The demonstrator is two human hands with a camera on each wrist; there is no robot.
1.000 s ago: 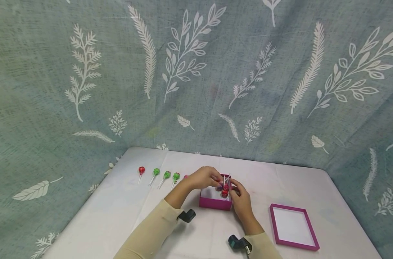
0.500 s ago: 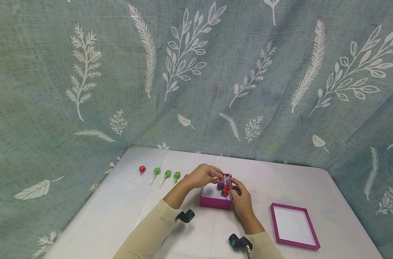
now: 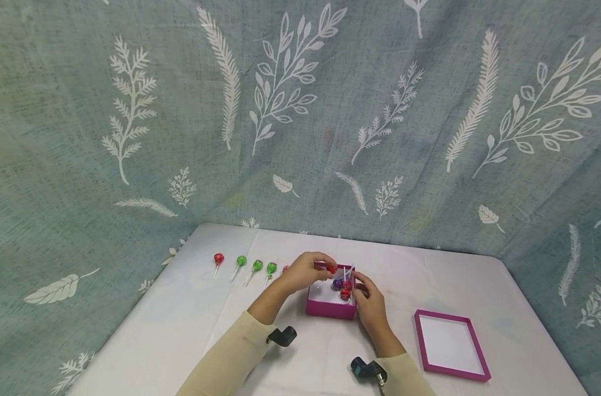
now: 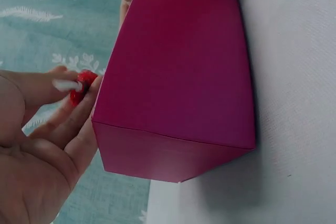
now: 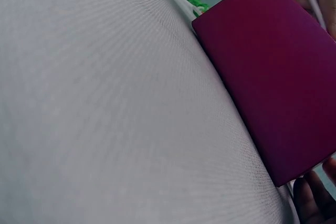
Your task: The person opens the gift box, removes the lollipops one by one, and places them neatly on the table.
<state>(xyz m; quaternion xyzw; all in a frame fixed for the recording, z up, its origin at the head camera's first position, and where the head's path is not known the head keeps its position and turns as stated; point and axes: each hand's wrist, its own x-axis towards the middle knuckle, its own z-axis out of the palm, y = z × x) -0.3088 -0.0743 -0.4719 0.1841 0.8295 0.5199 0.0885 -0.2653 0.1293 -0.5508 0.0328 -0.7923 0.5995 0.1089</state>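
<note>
My left hand [image 3: 302, 272] pinches a red-wrapped lollipop [image 4: 84, 85] over the far left part of a magenta box [image 3: 331, 309]. Its white stick points back toward the palm in the left wrist view. Inside the box, toward the right, lie a purple lollipop [image 3: 337, 284] and a red lollipop [image 3: 345, 295], with a pinkish-red one between them and white sticks pointing up. My right hand [image 3: 371, 305] holds the box by its right wall, fingers at the rim. In the right wrist view, right fingertips [image 5: 307, 198] show at the box's lower corner.
On the left of the white table [image 3: 157, 341] lie a red lollipop [image 3: 218, 258] and several green ones [image 3: 241, 260] in a row; a pink one [image 3: 286, 268] is partly behind my left hand. The magenta-rimmed lid [image 3: 451, 344] lies at right. A leaf-patterned cloth [image 3: 300, 121] hangs behind.
My left hand has shifted slightly left and lifted a little, bringing the red lollipop in its fingers into sight. The purple lollipop in the box shows more fully. My right hand stays on the box.
</note>
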